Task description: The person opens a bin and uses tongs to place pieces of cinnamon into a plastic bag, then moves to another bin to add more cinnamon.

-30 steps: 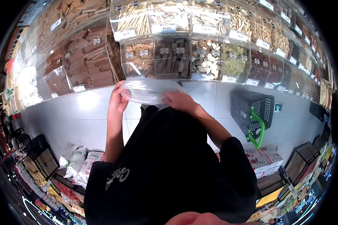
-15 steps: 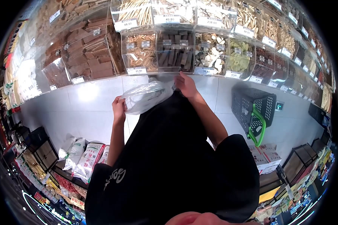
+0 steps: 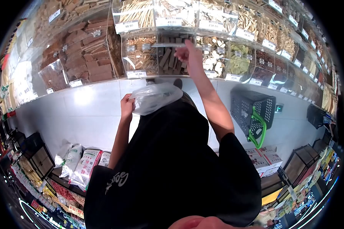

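A clear plastic bag (image 3: 156,98) hangs in front of me, its left edge pinched in my left hand (image 3: 127,105). My right hand (image 3: 191,57) is stretched forward over a clear bin of dark brown, flat strips (image 3: 171,61). Its fingers are bent at the raised edge of the bin's transparent lid (image 3: 168,45) and appear to grip it. Some of the strips are hidden behind that hand. White slices (image 3: 214,61) fill the bin to the right, and thin tan strands (image 3: 139,57) the bin to the left.
More clear bins with price labels (image 3: 127,26) rise in tiers behind. A dark grey basket (image 3: 252,108) with a green handle stands on the floor at the right. White sacks (image 3: 86,168) lie at the lower left, and cartons (image 3: 265,160) sit at the lower right.
My right hand has moved forward from the front of the bin to above it, and the lid has lifted. The bag, still in my left hand, has shifted slightly right.
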`<act>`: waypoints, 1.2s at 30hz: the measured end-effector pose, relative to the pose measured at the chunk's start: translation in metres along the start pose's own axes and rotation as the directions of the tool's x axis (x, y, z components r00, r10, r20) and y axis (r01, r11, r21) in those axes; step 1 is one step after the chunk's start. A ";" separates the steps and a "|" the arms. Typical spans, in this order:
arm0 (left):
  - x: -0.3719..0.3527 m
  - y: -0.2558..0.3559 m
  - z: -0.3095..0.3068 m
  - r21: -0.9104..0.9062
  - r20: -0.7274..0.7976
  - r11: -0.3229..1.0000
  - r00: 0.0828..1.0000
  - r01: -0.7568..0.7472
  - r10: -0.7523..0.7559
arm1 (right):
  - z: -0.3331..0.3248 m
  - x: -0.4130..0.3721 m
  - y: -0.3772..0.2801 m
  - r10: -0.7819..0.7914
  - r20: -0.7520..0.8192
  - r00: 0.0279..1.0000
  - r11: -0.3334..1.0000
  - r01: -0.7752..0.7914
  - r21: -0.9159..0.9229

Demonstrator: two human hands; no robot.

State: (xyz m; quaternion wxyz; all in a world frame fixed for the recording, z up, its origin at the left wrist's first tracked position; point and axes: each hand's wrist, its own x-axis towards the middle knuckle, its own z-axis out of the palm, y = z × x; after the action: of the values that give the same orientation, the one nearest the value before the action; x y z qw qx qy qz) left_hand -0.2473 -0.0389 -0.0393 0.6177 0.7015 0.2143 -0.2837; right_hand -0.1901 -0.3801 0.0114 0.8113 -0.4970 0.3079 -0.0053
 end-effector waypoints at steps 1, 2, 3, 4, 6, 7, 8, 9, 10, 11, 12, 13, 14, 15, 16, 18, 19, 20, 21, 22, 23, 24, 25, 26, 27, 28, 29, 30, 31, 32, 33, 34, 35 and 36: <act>0.001 0.001 0.001 -0.002 0.008 1.000 1.000 -0.005 0.005 | 0.005 0.010 -0.018 0.015 0.012 1.000 1.000 -0.015 -0.016; 0.000 0.003 0.003 -0.004 0.015 1.000 1.000 -0.009 0.009 | 0.009 0.021 -0.029 0.014 0.015 1.000 0.999 -0.014 -0.030; -0.001 0.003 0.005 -0.006 0.022 1.000 1.000 -0.013 0.013 | 0.011 0.033 -0.038 0.014 0.017 1.000 0.999 -0.013 -0.044; -0.001 0.003 0.007 -0.015 0.028 1.000 0.999 -0.023 0.024 | 0.013 0.044 -0.045 0.015 0.020 1.000 0.998 -0.013 -0.058; -0.002 0.001 0.008 -0.009 0.029 0.999 0.999 -0.031 0.031 | 0.015 0.060 -0.058 0.078 0.033 0.996 0.991 -0.074 -0.112; -0.002 -0.001 0.008 -0.007 0.029 0.999 0.999 -0.035 0.035 | 0.014 0.069 -0.063 0.110 0.038 0.993 0.985 -0.104 -0.139; -0.003 -0.001 0.009 -0.024 0.028 0.999 0.999 -0.031 0.032 | 0.008 0.080 -0.061 0.077 0.080 0.994 0.985 -0.063 -0.161; -0.003 -0.003 0.010 -0.030 0.027 0.999 0.999 -0.031 0.032 | 0.004 0.093 -0.053 0.053 0.062 0.997 0.978 -0.039 -0.204; -0.002 -0.005 0.010 -0.036 0.025 0.999 0.999 -0.030 0.031 | 0.000 0.105 -0.044 0.028 0.046 0.999 0.969 -0.016 -0.246; -0.003 -0.006 0.011 -0.041 0.023 0.999 0.999 -0.028 0.029 | 0.001 0.109 -0.037 0.004 0.030 1.000 0.957 0.004 -0.289; -0.004 -0.006 0.011 -0.043 0.020 0.999 0.999 -0.029 0.030 | -0.001 0.109 -0.029 0.007 -0.003 1.000 0.962 -0.007 -0.274; -0.004 -0.006 0.012 -0.045 0.018 0.999 0.999 -0.029 0.030 | -0.003 0.108 -0.019 0.004 0.009 1.000 0.948 -0.001 -0.318; -0.005 -0.005 0.013 -0.048 0.015 0.998 0.999 -0.028 0.029 | -0.005 0.105 -0.009 0.003 0.023 1.000 0.932 0.005 -0.363; -0.004 -0.002 0.014 -0.072 0.029 0.997 0.999 -0.033 0.035 | 0.000 0.093 -0.010 0.004 0.038 0.999 0.913 0.012 -0.408; -0.004 -0.001 0.015 -0.094 0.043 0.995 0.998 -0.033 0.037 | 0.007 0.073 -0.004 -0.054 0.014 0.998 0.890 0.055 -0.452; -0.005 0.005 0.017 -0.185 0.109 0.983 0.994 -0.004 0.024 | 0.006 0.049 0.039 -0.361 0.107 0.926 0.641 0.330 -0.692; -0.006 0.013 0.021 -0.210 0.104 0.978 0.994 -0.003 0.025 | 0.021 0.007 0.032 -0.325 0.143 0.935 0.665 0.334 -0.668; -0.008 0.023 0.029 -0.234 0.097 0.972 0.995 -0.004 0.027 | 0.031 -0.030 0.031 -0.227 0.198 0.954 0.727 0.301 -0.617; -0.007 0.029 0.035 -0.256 0.091 0.967 0.995 -0.004 0.028 | 0.035 -0.055 0.047 -0.270 0.334 0.903 0.700 0.422 -0.576; -0.004 0.031 0.037 -0.296 0.129 0.955 0.991 -0.001 0.040 | 0.040 -0.077 0.064 -0.291 0.423 0.858 0.650 0.502 -0.571; -0.004 0.040 0.043 -0.313 0.139 0.949 0.990 0.032 0.012 | 0.039 -0.092 0.078 -0.246 0.524 0.816 0.527 0.566 -0.634; -0.006 0.055 0.052 -0.330 0.155 0.942 0.988 0.064 -0.013 | 0.030 -0.090 0.101 -0.117 0.514 0.850 0.503 0.497 -0.707; -0.007 0.063 0.058 -0.346 0.173 0.933 0.984 0.094 -0.035 | 0.018 -0.087 0.125 0.010 0.489 0.872 0.465 0.428 -0.775; -0.001 0.054 0.049 -0.331 0.315 0.939 0.949 0.099 0.010 | -0.001 -0.083 0.141 0.053 0.481 0.875 0.670 0.326 -0.667; 0.001 0.061 0.044 -0.168 0.419 0.984 0.908 0.065 0.012 | -0.024 -0.079 0.153 0.089 0.484 0.870 0.833 0.202 -0.516; 0.002 0.071 0.040 -0.005 0.516 1.000 0.856 0.007 -0.004 | -0.037 -0.075 0.156 0.117 0.498 0.859 0.942 0.063 -0.331; 0.004 0.079 0.033 0.152 0.600 0.986 0.799 -0.070 -0.035 | -0.038 -0.070 0.146 0.191 0.563 0.804 0.869 0.128 -0.477; 0.002 0.086 0.023 0.197 0.611 0.974 0.791 -0.112 -0.033 | -0.035 -0.069 0.128 0.278 0.605 0.747 0.773 0.200 -0.602; 0.001 0.097 0.005 0.150 0.670 0.989 0.737 -0.018 -0.088 | -0.032 -0.071 0.110 0.377 0.619 0.689 0.655 0.274 -0.704; 0.005 0.093 -0.005 0.026 0.691 0.999 0.721 0.028 -0.039 | -0.027 -0.073 0.095 0.442 0.629 0.640 0.620 0.289 -0.729; 0.008 0.085 -0.008 -0.102 0.701 0.992 0.713 0.076 0.017 | -0.025 -0.077 0.090 0.450 0.652 0.610 0.577 0.358 -0.734; 0.015 0.075 -0.006 -0.212 0.555 0.967 0.832 0.139 0.002 | -0.021 -0.084 0.088 0.460 0.676 0.575 0.533 0.430 -0.728; 0.028 0.066 -0.004 -0.325 0.387 0.929 0.921 0.175 -0.038 | -0.017 -0.091 0.086 0.469 0.702 0.536 0.491 0.502 -0.711; 0.038 0.061 -0.003 -0.439 0.206 0.880 0.974 0.181 -0.097 | -0.012 -0.097 0.079 0.308 0.805 0.507 0.437 0.676 -0.593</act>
State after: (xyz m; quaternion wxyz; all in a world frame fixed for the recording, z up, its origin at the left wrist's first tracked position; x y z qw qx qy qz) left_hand -0.1787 -0.0469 -0.0187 0.7593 0.4918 0.2686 -0.3308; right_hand -0.2985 -0.3189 -0.0081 0.4586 -0.8078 -0.2356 0.2857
